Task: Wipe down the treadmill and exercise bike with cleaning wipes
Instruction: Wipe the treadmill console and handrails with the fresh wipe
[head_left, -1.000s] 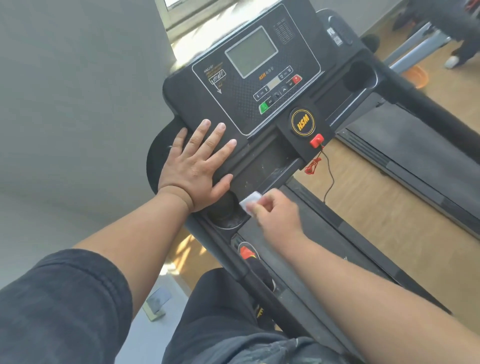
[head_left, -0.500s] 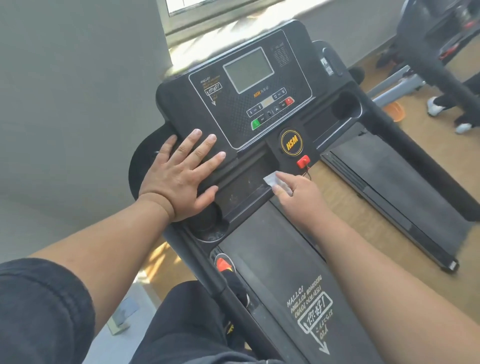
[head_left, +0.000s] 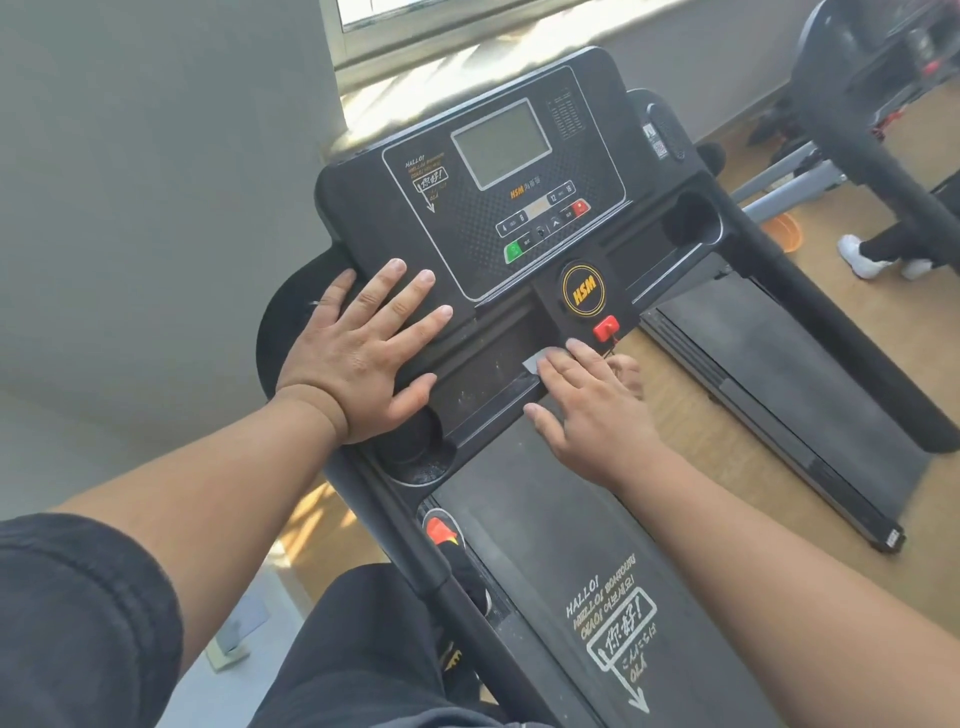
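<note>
Where fingers press, wipe mostly hidden.

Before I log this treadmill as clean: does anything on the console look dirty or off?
Yes. The tray below the console shows pale smudges left of the wipe, and the left cup holder looks dusty. Nothing looks damaged.

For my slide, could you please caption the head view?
Left hand braced flat on black treadmill console; right hand presses small white wipe into its dusty tray.
</note>
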